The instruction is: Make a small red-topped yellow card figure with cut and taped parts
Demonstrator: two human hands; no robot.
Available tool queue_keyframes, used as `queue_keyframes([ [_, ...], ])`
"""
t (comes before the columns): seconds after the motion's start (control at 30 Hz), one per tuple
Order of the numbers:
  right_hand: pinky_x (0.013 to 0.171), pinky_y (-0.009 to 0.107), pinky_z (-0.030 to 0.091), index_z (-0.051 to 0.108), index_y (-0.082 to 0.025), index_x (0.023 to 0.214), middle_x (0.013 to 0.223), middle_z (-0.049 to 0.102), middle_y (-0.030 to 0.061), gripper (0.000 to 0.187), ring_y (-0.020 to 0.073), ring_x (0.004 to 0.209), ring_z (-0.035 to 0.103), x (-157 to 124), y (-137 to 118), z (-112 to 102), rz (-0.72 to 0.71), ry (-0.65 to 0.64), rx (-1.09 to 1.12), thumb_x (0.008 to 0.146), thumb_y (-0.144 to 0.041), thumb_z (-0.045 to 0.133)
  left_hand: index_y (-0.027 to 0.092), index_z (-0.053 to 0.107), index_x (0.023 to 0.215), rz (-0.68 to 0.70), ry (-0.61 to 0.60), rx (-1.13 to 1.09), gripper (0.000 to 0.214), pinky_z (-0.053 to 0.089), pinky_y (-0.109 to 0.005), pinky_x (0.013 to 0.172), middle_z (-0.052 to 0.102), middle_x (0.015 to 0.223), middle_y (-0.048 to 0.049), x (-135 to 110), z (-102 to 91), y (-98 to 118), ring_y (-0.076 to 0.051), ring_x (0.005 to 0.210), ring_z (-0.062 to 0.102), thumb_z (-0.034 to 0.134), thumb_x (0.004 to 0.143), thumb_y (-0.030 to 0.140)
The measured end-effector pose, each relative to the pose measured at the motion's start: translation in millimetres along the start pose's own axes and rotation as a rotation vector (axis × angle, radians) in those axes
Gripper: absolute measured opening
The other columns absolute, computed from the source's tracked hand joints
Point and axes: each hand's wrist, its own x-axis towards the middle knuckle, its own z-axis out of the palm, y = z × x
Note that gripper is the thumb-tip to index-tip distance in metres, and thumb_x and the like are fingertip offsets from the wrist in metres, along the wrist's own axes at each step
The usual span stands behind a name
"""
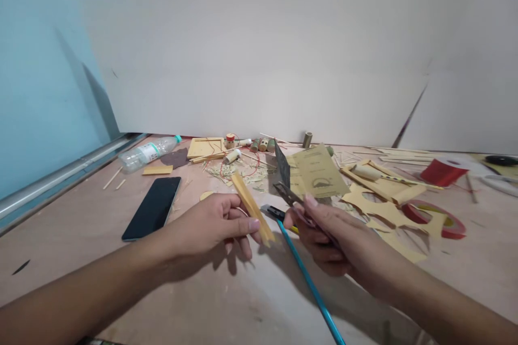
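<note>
My left hand pinches a narrow yellow strip, creased lengthwise like folded card, between thumb and fingers. In my right hand is a dark, pointed tool, its tip aimed at the strip but apart from it. Its handle is mostly covered by my fingers, so I cannot tell its exact kind. Between the hands, a utility knife and a long blue stick lie on the table. Folded sandpaper stands just beyond my right hand.
To the left lie a phone and a plastic bottle. Shavings and small cylinders are at the back. Cut yellow card, red tape and a red ribbon roll lie right. A white panel closes the back.
</note>
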Motion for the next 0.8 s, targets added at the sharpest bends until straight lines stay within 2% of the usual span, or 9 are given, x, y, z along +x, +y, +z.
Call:
queue_keyframes([
  [0.03, 0.040, 0.016, 0.011, 0.069, -0.022, 0.091, 0.065, 0.025, -0.0111, 0.051, 0.0071, 0.050, 0.011, 0, 2, 2, -0.004, 0.007, -0.018, 0.094, -0.073, 0.067, 0.018, 0.065, 0.099, 0.022, 0.050, -0.028, 0.026, 0.043, -0.018, 0.047, 0.078, 0.096, -0.0058, 0, 1.1, -3, -0.011, 0.061, 0.071, 0.069, 0.099, 0.044],
  [0.13, 0.039, 0.015, 0.013, 0.061, -0.023, 0.087, 0.063, 0.025, -0.0116, 0.051, 0.0070, 0.049, 0.012, 0, 9, 7, 0.012, 0.021, -0.042, 0.095, -0.073, 0.065, 0.017, 0.065, 0.090, 0.071, 0.165, -0.087, 0.034, 0.038, -0.017, 0.041, 0.072, 0.076, -0.0009, 0, 3.1, -12, -0.008, 0.049, 0.061, 0.067, 0.101, 0.049],
  [0.27, 0.036, 0.014, 0.016, 0.061, -0.023, 0.086, 0.060, 0.024, -0.0123, 0.052, 0.0070, 0.047, 0.013, 0, 18, 9, 0.011, 0.043, -0.090, 0.096, -0.074, 0.062, 0.018, 0.067, 0.086, 0.097, 0.254, -0.126, 0.039, 0.034, -0.017, 0.041, 0.066, 0.063, 0.0018, -3, 2.5, -17, -0.007, 0.046, 0.053, 0.068, 0.100, 0.054],
  [0.37, 0.034, 0.013, 0.020, 0.061, -0.022, 0.084, 0.058, 0.027, -0.0121, 0.053, 0.0067, 0.045, 0.016, 0, 19, 10, -0.011, 0.049, -0.137, 0.097, -0.073, 0.060, 0.018, 0.070, 0.082, 0.096, 0.271, -0.130, 0.043, 0.032, -0.018, 0.041, 0.062, 0.055, 0.0016, -4, 2.4, -18, -0.008, 0.043, 0.049, 0.065, 0.101, 0.056],
  [0.63, 0.035, 0.012, 0.019, 0.056, -0.022, 0.076, 0.057, 0.025, -0.0123, 0.056, 0.0059, 0.045, 0.017, -3, 11, 13, -0.024, 0.052, -0.142, 0.093, -0.075, 0.066, 0.018, 0.070, 0.077, 0.094, 0.304, -0.147, 0.042, 0.031, -0.017, 0.041, 0.061, 0.051, 0.0017, -3, 4.1, -17, -0.007, 0.043, 0.048, 0.066, 0.101, 0.052],
  [0.8, 0.034, 0.012, 0.021, 0.059, -0.021, 0.078, 0.057, 0.028, -0.0118, 0.055, 0.0063, 0.045, 0.018, -2, 12, 13, -0.036, 0.029, -0.162, 0.095, -0.073, 0.064, 0.018, 0.070, 0.078, 0.104, 0.304, -0.171, 0.043, 0.031, -0.016, 0.041, 0.061, 0.051, 0.0019, -2, 3.4, -16, -0.007, 0.043, 0.047, 0.066, 0.100, 0.054],
])
